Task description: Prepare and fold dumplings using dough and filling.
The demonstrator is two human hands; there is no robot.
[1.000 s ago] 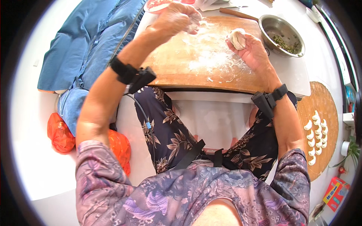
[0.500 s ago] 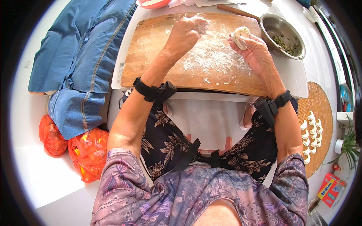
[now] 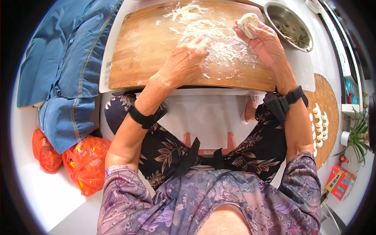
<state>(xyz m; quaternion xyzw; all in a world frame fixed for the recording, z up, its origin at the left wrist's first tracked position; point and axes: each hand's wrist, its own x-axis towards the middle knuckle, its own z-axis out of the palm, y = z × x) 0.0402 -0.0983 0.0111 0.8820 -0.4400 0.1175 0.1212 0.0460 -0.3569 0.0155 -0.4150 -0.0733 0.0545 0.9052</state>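
Observation:
A wooden board [image 3: 141, 47] lies on a white table, with white flour scattered over its middle and far part. My left hand [image 3: 184, 58] rests low over the board's middle, back up, fingers slightly spread and somewhat blurred, with nothing visible in them. At the board's far right my right hand [image 3: 262, 45] grips a pale, folded lump of dough [image 3: 247, 24] between thumb and fingers, palm turned partly upward. Just beyond it sits a steel bowl [image 3: 286, 19] with a chopped dark green filling [image 3: 295, 37] in the bottom.
A round wooden tray [image 3: 329, 149] at the right carries several white dumplings [image 3: 319, 125], near a potted plant [image 3: 354, 135] and a red-yellow box [image 3: 340, 182]. Blue denim cloth [image 3: 70, 58] and orange bags [image 3: 86, 164] lie at the left. My knees are below the table's front edge.
My left hand has come down from the far part of the board to its middle, its fingers loosening. My right hand still holds the dough, now slightly higher in view. The whole view has shifted.

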